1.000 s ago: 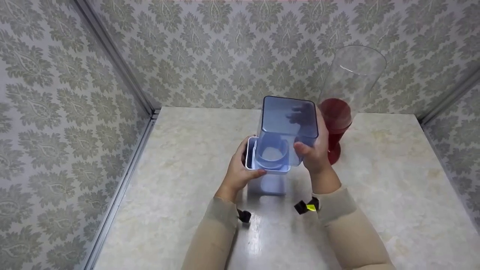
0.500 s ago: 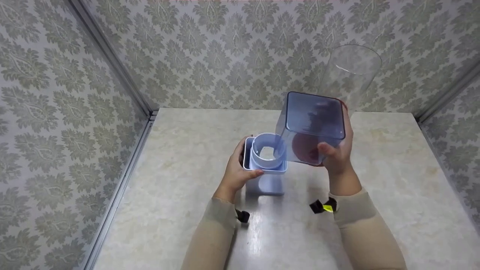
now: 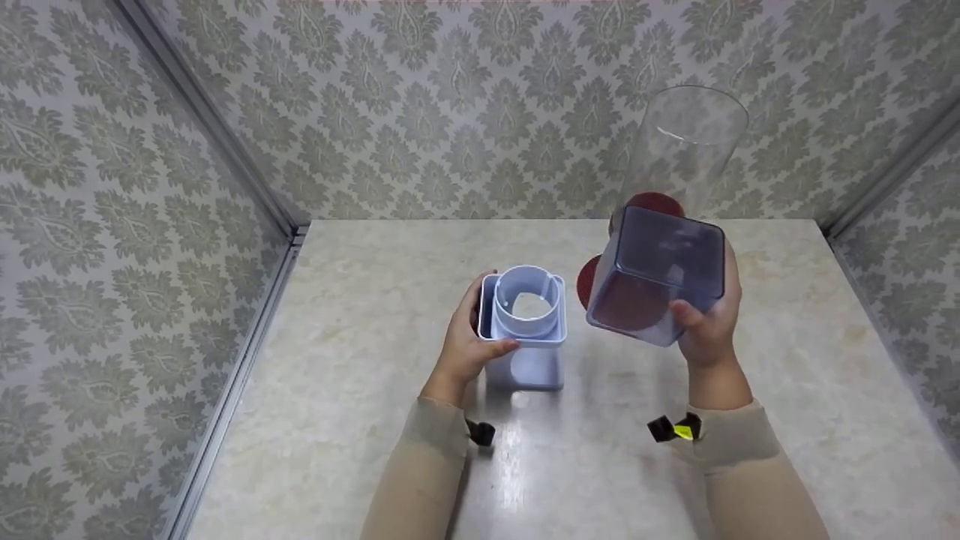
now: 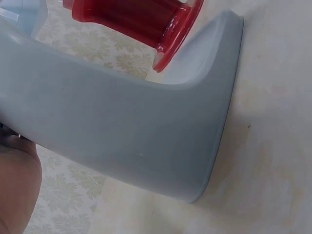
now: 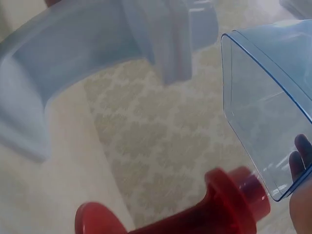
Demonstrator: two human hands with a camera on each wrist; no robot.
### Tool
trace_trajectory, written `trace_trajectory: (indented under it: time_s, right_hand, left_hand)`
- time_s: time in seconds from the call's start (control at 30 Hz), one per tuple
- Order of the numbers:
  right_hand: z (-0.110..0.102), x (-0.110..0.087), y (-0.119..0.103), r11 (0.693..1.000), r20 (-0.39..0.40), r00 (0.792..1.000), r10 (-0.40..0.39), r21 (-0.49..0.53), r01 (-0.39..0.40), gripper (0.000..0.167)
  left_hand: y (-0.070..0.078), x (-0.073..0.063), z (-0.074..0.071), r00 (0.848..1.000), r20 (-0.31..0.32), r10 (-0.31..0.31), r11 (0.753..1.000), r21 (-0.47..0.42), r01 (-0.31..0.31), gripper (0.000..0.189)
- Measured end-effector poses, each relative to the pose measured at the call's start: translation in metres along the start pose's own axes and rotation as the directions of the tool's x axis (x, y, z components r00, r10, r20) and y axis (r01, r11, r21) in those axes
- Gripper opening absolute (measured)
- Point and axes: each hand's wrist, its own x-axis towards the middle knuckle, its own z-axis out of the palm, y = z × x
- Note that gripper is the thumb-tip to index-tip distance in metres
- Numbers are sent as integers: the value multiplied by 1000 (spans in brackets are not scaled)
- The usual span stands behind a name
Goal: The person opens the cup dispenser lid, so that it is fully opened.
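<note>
My left hand [image 3: 465, 345] grips the square rim of a light-blue dispenser stand [image 3: 525, 367], thumb across its front edge. A round collar [image 3: 527, 300] rises inside that rim, and the stand's foot rests on the table. To the right, my right hand [image 3: 709, 322] holds a see-through blue square container [image 3: 667, 255] in the air, tilted with its closed end toward the head camera. Its open mouth [image 5: 261, 117] shows in the right wrist view, with fingertips [image 5: 304, 146] seen through the wall. The container is apart from the stand.
Behind the container stands a red pedestal [image 3: 587, 281], partly hidden, with a tall clear cylinder [image 3: 686, 135] on top. The marbled table [image 3: 360, 300] meets patterned walls [image 3: 450, 112] at the back and sides. In the left wrist view the red pedestal [image 4: 131, 19] appears beyond the light-blue stand.
My right hand has carried the blue container off from over the stand to the right, uncovering the round collar. My left hand keeps its hold on the stand.
</note>
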Motion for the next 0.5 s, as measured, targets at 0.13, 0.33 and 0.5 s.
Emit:
trace_trajectory:
  time_s: [0.13,0.33,0.5]
  right_hand:
    - [-19,-11,6,997,-26,1000,-3,-75,1,90]
    - [-46,-28,9,991,-63,997,48,-120,-55,98]
    - [-73,-39,10,982,-114,991,77,-164,-95,101]
  left_hand:
    - [0,-1,-2,1000,3,1,1000,6,-1,156]
    - [0,-1,-2,1000,5,-4,1000,-14,4,155]
    - [0,0,-2,1000,16,-12,1000,-27,12,156]
